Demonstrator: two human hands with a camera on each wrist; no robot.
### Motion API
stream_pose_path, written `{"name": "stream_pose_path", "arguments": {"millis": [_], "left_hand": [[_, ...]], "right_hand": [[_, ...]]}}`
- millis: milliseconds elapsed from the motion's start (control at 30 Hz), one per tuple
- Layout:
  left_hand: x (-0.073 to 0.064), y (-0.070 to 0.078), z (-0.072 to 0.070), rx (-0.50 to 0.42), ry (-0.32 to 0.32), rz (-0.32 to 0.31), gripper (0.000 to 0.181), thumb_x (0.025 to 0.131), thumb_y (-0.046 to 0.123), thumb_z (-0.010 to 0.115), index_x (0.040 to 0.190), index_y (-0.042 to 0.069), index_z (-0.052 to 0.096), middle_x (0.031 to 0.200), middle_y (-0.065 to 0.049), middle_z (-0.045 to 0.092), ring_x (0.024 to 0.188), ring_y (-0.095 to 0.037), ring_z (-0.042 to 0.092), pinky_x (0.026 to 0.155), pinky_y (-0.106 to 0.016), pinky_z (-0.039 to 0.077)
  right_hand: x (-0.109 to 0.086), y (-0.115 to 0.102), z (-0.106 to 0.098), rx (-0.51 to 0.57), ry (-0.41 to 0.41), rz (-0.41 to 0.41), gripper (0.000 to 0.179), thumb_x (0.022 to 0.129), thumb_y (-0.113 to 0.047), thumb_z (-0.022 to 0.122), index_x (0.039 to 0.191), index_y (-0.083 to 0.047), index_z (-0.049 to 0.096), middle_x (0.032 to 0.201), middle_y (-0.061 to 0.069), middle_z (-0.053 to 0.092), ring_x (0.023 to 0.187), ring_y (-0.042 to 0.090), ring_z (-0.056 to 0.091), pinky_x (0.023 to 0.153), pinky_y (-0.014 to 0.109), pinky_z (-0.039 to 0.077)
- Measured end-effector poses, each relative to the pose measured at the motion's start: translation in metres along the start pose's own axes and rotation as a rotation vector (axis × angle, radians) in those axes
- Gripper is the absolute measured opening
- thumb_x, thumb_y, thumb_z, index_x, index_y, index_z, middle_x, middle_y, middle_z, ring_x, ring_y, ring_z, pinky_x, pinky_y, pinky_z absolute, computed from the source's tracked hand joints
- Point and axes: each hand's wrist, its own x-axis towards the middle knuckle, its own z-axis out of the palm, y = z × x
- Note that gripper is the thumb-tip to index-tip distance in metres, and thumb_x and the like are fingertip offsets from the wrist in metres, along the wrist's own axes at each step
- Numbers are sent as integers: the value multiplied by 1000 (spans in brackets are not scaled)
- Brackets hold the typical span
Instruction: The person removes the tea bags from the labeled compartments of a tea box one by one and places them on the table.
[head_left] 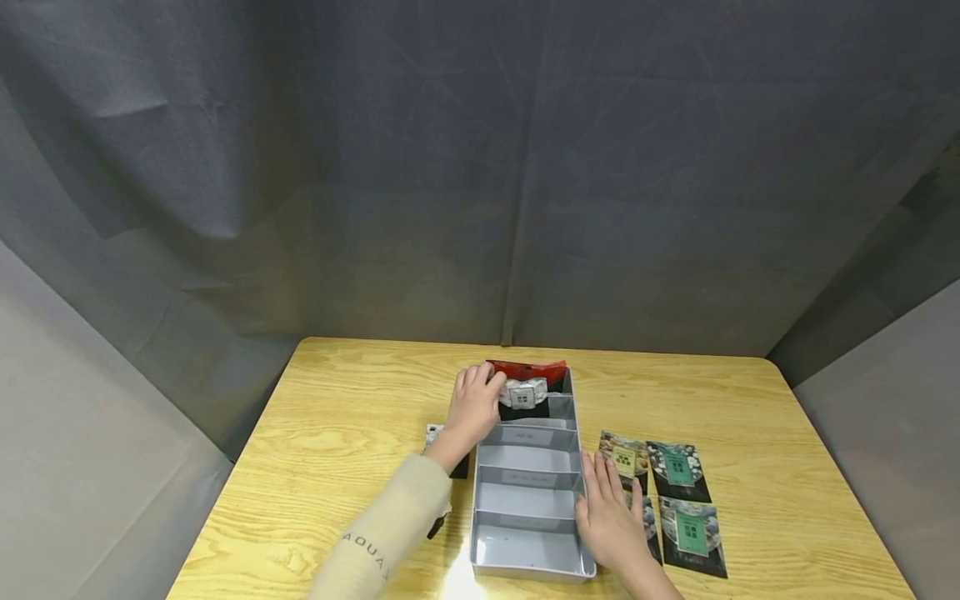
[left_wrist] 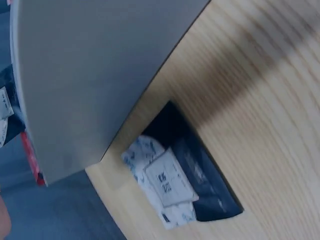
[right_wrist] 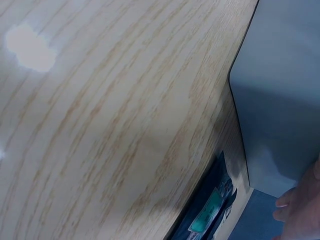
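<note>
At the back of a long grey divided box (head_left: 525, 523), my left hand (head_left: 474, 404) pinches the left edge of a black packet with a white top and label (head_left: 523, 394). This packet stands in a rear compartment, in front of a red-topped packet (head_left: 528, 371) in the rearmost one. My right hand (head_left: 611, 525) lies with straight fingers along the box's right wall, partly over the yellow-labelled packets (head_left: 624, 458). In the left wrist view, only a bit of the left hand shows at the edge.
Left of the box lies another black-and-white packet (left_wrist: 170, 180), partly under my left forearm in the head view. Two green-labelled packets (head_left: 678, 469) lie at the right on the wooden table (head_left: 787, 467). A dark curtain (head_left: 637, 208) hangs behind the table.
</note>
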Motion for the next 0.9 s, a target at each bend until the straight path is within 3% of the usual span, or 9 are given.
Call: {"name": "stream_pose_path", "arguments": {"millis": [233, 400, 533, 767, 900], "left_hand": [[-4, -25, -13, -61, 97, -55, 7, 91, 15, 43, 91, 14, 51, 96, -3, 45, 90, -21, 41, 87, -38, 34], [-11, -47, -19, -97, 115, -79, 9, 92, 15, 42, 89, 13, 51, 94, -4, 45, 88, -22, 40, 85, -38, 34], [-19, -66, -23, -130, 82, -103, 10, 93, 16, 44, 90, 13, 53, 94, -4, 45, 89, -23, 41, 85, -40, 34], [-36, -99, -25, -192, -59, -199, 12, 95, 18, 43, 92, 13, 54, 93, -3, 44, 94, -23, 40, 90, -41, 31], [-48, -115, -25, -210, -103, -248, 14, 95, 17, 42, 93, 12, 54, 93, -3, 44, 93, -23, 40, 90, -41, 30]], "right_hand": [[0, 1, 2, -7, 1, -3, 57, 97, -26, 31, 147, -9, 11, 150, 21, 12, 137, 38, 9, 102, 63, -4], [-1, 2, 2, 1, 0, -2, 57, 97, -26, 31, 147, -9, 12, 150, 21, 13, 137, 38, 9, 102, 63, -5], [-1, 2, 2, -7, -1, -1, 57, 97, -26, 31, 147, -9, 12, 150, 20, 13, 137, 38, 9, 102, 63, -4], [-1, 2, 0, -3, -13, 3, 57, 97, -26, 30, 148, -9, 10, 151, 20, 11, 137, 38, 8, 102, 64, -5], [-2, 2, -1, -3, -13, 5, 57, 97, -27, 30, 148, -9, 9, 151, 20, 11, 137, 38, 8, 102, 63, -4]]}}
